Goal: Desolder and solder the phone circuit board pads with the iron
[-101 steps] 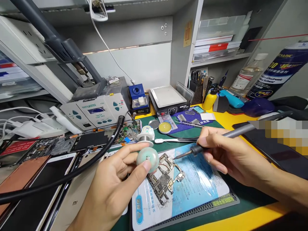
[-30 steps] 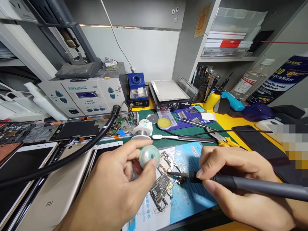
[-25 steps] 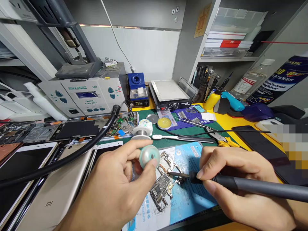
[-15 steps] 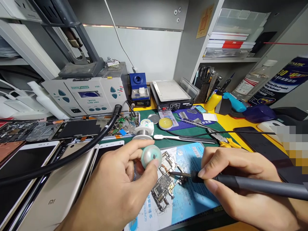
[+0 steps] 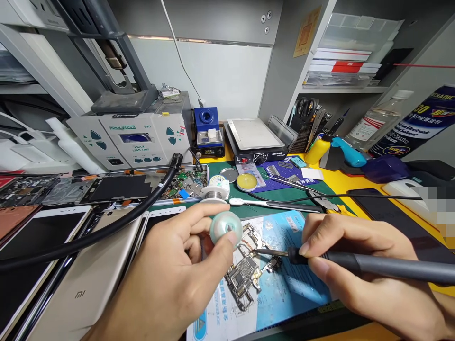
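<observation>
My left hand (image 5: 185, 265) pinches a round pale-green spool (image 5: 226, 229) between thumb and fingers, over the left edge of a phone circuit board (image 5: 243, 274). Copper-coloured braid or wire runs from beside the spool onto the board. In my right hand (image 5: 359, 260) is a dark soldering iron (image 5: 387, 266), held like a pen, its thin tip pointing left at the board's upper middle, close to the end of the copper strip. Whether the tip touches is too small to tell. Beneath the board lies a blue and white packet (image 5: 291, 284).
Behind the board are a white-handled brush (image 5: 273, 204), a solder reel (image 5: 213, 194), a yellow paste tin (image 5: 246, 182) and pliers (image 5: 325, 202). Phones (image 5: 85, 279) lie at left under a thick black hose (image 5: 117, 226). A hot-air station (image 5: 131, 137) and a heating plate (image 5: 254, 135) stand behind.
The whole view has shifted slightly, moving most things a little to the right. Both hands keep their holds, and the iron tip remains near the copper strip.
</observation>
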{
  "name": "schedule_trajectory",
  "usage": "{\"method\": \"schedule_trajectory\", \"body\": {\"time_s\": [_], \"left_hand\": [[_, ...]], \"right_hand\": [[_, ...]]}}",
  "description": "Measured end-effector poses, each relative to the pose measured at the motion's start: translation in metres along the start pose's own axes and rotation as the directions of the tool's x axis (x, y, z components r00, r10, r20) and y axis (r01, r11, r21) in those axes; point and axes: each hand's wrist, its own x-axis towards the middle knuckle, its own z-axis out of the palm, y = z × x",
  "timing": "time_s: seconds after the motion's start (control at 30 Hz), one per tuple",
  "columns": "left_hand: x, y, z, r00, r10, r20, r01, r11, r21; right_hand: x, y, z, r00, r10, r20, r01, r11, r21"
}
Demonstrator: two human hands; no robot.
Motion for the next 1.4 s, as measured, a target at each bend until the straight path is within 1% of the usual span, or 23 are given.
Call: {"method": "schedule_trajectory", "body": {"time_s": [0.07, 0.23, 0.37, 0.53, 0.8, 0.9, 0.97, 1.0, 1.1, 1.13, 1.2, 1.3, 1.4], "left_hand": [[0.001, -0.002, -0.001, 1.0, 0.025, 0.019, -0.026, 0.999, 0.033], [-0.003, 0.007, 0.003, 0.996, -0.035, -0.087, 0.039, 0.998, 0.05], [-0.005, 0.011, 0.005, 0.993, -0.05, -0.102, 0.053, 0.998, 0.019], [-0.005, 0.008, 0.006, 0.992, -0.044, -0.117, 0.045, 0.999, 0.009], [-0.006, 0.01, 0.011, 0.983, -0.019, -0.18, 0.022, 1.0, 0.016], [-0.004, 0.011, 0.012, 0.985, 0.011, -0.171, -0.015, 1.0, -0.025], [-0.001, 0.01, 0.011, 0.986, 0.033, -0.162, -0.037, 0.999, -0.02], [0.001, 0.009, 0.01, 0.987, 0.057, -0.147, -0.058, 0.998, 0.0], [0.005, 0.004, 0.006, 0.985, 0.164, -0.053, -0.16, 0.984, 0.072], [0.005, 0.003, 0.006, 0.982, 0.183, -0.042, -0.179, 0.981, 0.078], [0.004, 0.003, 0.006, 0.983, 0.162, -0.08, -0.158, 0.986, 0.063], [0.0, 0.007, 0.011, 0.984, 0.08, -0.159, -0.075, 0.996, 0.042], [-0.004, 0.008, 0.014, 0.983, 0.058, -0.174, -0.049, 0.997, 0.06]], "right_hand": [[-0.002, 0.002, 0.0, 1.0, 0.008, -0.002, -0.008, 1.0, 0.007], [-0.005, 0.004, 0.001, 1.0, 0.004, -0.006, -0.004, 1.0, -0.002], [-0.005, 0.003, 0.001, 1.0, 0.0, 0.011, 0.0, 1.0, -0.007], [-0.006, 0.004, 0.001, 1.0, 0.007, 0.0, -0.007, 1.0, -0.002], [0.002, -0.002, 0.004, 0.997, -0.081, 0.002, 0.081, 0.995, -0.058], [0.003, -0.005, 0.005, 0.994, -0.108, -0.01, 0.107, 0.991, -0.076], [0.003, -0.007, 0.005, 0.994, -0.112, -0.019, 0.11, 0.991, -0.072], [0.004, -0.008, 0.005, 0.994, -0.11, -0.021, 0.108, 0.992, -0.068], [0.003, -0.008, 0.005, 0.994, -0.111, -0.016, 0.11, 0.992, -0.06], [0.003, -0.008, 0.005, 0.994, -0.112, -0.014, 0.111, 0.992, -0.058], [0.002, -0.006, 0.006, 0.994, -0.107, -0.009, 0.106, 0.993, -0.053], [0.0, -0.003, 0.007, 0.996, -0.084, -0.032, 0.083, 0.996, -0.028], [-0.002, 0.001, 0.008, 0.997, -0.064, -0.038, 0.065, 0.998, 0.008]]}}
